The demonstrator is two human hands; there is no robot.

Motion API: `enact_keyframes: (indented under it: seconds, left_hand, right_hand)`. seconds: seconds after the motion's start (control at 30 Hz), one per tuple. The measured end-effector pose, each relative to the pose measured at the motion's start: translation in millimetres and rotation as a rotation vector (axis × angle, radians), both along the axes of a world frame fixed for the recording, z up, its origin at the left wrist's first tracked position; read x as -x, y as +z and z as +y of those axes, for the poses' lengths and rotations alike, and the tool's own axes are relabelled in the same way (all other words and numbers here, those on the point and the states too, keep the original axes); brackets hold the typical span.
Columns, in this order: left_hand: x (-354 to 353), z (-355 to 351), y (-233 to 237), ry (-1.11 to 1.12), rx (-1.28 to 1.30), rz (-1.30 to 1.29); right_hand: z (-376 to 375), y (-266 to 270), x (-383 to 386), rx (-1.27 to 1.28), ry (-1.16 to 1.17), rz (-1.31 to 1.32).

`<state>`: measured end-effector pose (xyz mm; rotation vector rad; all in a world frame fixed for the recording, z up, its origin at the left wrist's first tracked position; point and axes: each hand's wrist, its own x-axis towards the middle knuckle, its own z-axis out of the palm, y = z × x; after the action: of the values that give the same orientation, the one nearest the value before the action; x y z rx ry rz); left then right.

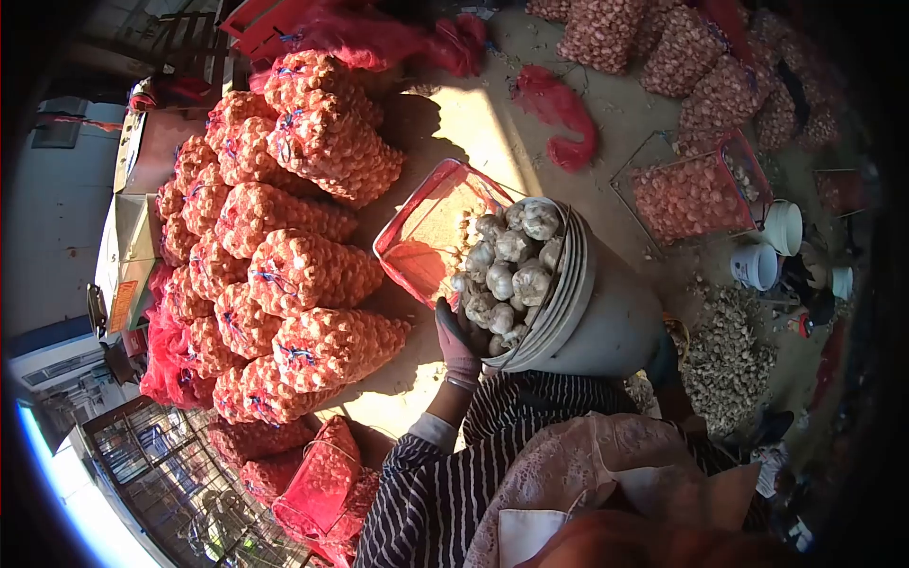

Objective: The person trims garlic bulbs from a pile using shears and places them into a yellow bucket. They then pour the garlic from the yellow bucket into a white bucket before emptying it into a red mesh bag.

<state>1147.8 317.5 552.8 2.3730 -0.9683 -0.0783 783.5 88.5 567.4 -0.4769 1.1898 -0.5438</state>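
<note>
A grey bucket (615,303) full of garlic bulbs (511,260) is tilted on its side in front of my body. Its mouth faces a red mesh bag (417,260), held open in a square shape, and some garlic shows right at the bag's edge. My gloved left hand (459,350) is closed on the bucket's rim. Down by the bucket's base, my right hand (666,364) is in deep shadow; its fingers are not clear.
Filled red mesh sacks (312,265) are stacked on the left. More sacks (696,57) stand at the upper right, near a framed sack (686,199) and white buckets (755,266). Loose garlic (724,364) is heaped at right. An empty red net (559,114) lies on the ground.
</note>
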Motion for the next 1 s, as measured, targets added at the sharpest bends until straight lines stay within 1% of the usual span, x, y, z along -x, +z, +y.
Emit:
enact_keyframes:
  seconds: [0.03,0.07,0.1,0.13,0.2,0.23,0.27,0.33,0.37,0.43,0.47,0.5,0.53,0.6,0.63,0.73,0.77,0.8,0.87,0.93,1.0]
  left_hand:
    - [-0.9,-5.1,6.6,0.084,0.137,0.197]
    - [-1.7,-7.2,12.7,0.167,0.275,0.392]
    - [-8.4,0.9,-6.2,0.038,0.089,0.057]
    - [-10.0,-2.8,-2.2,0.046,0.091,0.056]
    - [-12.8,-9.1,6.5,0.086,0.212,0.022]
    - [-10.8,-10.5,22.9,0.205,0.173,0.458]
    - [-9.1,-8.8,17.3,0.209,0.173,0.46]
    - [-6.6,-6.2,2.8,0.174,0.191,0.211]
    - [-5.7,-4.0,-2.1,0.179,0.191,0.209]
    - [-4.4,-0.8,-10.5,0.303,0.284,0.466]
    - [-6.4,-6.3,4.7,0.363,0.33,0.597]
    - [-6.0,-9.2,21.4,0.468,0.728,1.022]
    - [-7.4,-6.4,15.2,0.473,0.728,1.023]
    - [-11.6,2.2,3.8,0.249,0.322,0.504]
    - [-15.7,2.2,7.8,0.256,0.319,0.503]
    - [-30.4,-8.5,30.2,0.425,0.64,1.106]
    - [-28.5,-5.0,16.1,0.183,0.402,0.464]
    - [-30.8,-6.4,16.0,0.185,0.4,0.467]
    - [-43.3,-12.5,13.3,0.137,0.677,0.946]
    - [-55.2,-14.2,11.3,0.42,1.104,1.939]
    - [-62.0,16.0,-63.5,-0.124,0.021,0.455]
  right_hand:
    - [-3.7,4.5,2.5,-0.061,0.019,-0.026]
    - [-4.6,6.2,2.3,-0.057,0.031,-0.022]
    - [-3.5,7.2,1.7,-0.042,0.016,-0.009]
    - [-3.5,9.5,0.3,-0.027,-0.001,0.002]
    - [-3.6,16.1,0.9,-0.018,0.016,-0.024]
    - [-4.1,21.2,-0.2,-0.009,0.026,-0.049]
    - [-4.6,26.1,-1.5,-0.009,0.03,-0.046]
    - [-4.1,35.0,-6.0,0.042,0.055,-0.012]
    - [-3.3,39.7,-9.3,0.042,0.061,-0.014]
    - [-2.3,45.9,-13.9,0.06,0.057,0.035]
    - [-3.1,44.5,-11.5,0.059,0.059,0.036]
    - [-4.5,43.4,-8.7,0.055,0.076,0.024]
    - [-6.3,42.3,-5.5,0.051,0.095,0.011]
    - [-9.0,41.0,1.6,0.055,0.123,-0.023]
    - [-9.7,40.7,2.0,0.061,0.148,-0.06]
    - [-11.3,46.3,-4.2,-0.014,0.109,-0.086]
    - [-11.6,49.0,-5.8,-0.015,0.111,-0.084]
    - [-11.1,57.2,-13.3,-0.032,0.093,-0.077]
    - [-12.0,65.8,-17.4,-0.049,0.08,-0.067]
    - [-15.2,68.5,-12.6,-0.024,0.126,-0.041]
    - [-11.9,86.2,-26.7,-0.039,0.092,0.001]
